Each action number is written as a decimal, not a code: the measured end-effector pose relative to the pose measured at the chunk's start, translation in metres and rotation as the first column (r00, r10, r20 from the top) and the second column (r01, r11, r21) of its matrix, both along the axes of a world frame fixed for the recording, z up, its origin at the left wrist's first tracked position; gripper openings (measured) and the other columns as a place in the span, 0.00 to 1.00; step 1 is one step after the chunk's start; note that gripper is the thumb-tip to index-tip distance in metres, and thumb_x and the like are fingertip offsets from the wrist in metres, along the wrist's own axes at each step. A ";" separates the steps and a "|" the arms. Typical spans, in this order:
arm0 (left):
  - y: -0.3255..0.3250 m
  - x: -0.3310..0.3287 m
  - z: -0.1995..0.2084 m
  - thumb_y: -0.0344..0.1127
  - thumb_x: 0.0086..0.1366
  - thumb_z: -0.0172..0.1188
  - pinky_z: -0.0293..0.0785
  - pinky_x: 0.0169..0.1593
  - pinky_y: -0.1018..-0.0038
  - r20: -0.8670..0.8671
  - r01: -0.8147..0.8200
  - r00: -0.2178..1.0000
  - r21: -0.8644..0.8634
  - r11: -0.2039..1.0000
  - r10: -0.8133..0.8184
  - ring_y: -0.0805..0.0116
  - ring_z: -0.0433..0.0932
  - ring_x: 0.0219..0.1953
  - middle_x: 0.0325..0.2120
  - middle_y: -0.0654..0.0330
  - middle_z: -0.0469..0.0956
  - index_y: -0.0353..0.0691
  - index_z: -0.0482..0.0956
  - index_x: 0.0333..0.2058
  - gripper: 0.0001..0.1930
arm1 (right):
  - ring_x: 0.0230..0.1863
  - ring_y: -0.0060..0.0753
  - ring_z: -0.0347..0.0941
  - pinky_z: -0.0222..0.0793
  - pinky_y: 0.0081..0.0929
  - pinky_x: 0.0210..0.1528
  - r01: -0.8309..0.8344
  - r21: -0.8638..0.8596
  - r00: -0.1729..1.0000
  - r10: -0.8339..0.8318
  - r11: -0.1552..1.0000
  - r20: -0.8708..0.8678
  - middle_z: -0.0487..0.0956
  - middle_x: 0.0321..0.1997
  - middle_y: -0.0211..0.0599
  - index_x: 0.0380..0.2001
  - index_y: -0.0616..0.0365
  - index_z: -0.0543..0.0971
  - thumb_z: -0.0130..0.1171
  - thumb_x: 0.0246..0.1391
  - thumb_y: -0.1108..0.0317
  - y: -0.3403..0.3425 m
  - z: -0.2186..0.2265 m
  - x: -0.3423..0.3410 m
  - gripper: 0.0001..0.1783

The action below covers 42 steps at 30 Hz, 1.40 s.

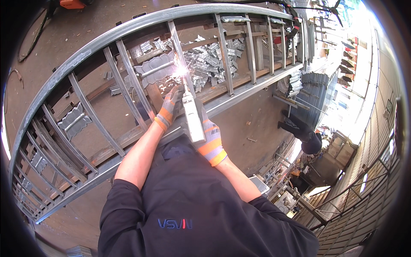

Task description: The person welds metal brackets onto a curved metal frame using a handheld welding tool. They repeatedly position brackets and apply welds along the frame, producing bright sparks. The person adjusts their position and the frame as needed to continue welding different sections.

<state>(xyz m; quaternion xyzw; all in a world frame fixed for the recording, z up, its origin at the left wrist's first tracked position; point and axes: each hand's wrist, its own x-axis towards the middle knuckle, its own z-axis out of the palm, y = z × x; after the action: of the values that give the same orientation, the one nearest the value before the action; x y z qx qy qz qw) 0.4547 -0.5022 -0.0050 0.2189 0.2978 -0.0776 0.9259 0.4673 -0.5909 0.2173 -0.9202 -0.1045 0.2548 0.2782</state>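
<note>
My right hand (211, 138), in a grey glove with an orange-striped cuff, is wrapped round the body of a white welding gun (194, 119). My left hand (171, 104), gloved alike, has its fingers drawn together at the gun's slim front neck; their tips are partly hidden. Bright light and sparks (182, 71) burst at the nozzle, where an upright bar (175, 37) of a long metal railing meets a wavy-edged grey metal panel (155, 69). The glare hides the joint itself. The railing's curved top rail (104, 37) runs along the far side.
Many loose cut metal pieces (214, 60) lie in a heap behind the bars. Another wavy panel (74, 121) sits between bars at left. The railing's near rail (246, 95) crosses before me. At right are stacked sheets (317, 96) and a person in dark clothes (309, 140).
</note>
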 end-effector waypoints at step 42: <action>0.025 -0.063 0.070 0.40 0.66 0.71 0.73 0.68 0.52 0.048 0.064 0.881 0.974 0.219 -0.471 0.38 0.77 0.64 0.60 0.40 0.79 0.33 0.75 0.65 0.32 | 0.53 0.40 0.86 0.83 0.35 0.51 -0.030 0.114 0.995 0.019 0.993 0.098 0.84 0.60 0.43 0.74 0.56 0.70 0.74 0.59 0.73 -0.069 0.046 -0.026 0.40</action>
<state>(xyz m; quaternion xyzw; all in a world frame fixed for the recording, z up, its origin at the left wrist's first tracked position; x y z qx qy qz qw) 0.3915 -0.4774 0.0646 0.7877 0.0779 -0.0061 0.6111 0.4415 -0.6604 0.2635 -0.9125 -0.1436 0.2068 0.3225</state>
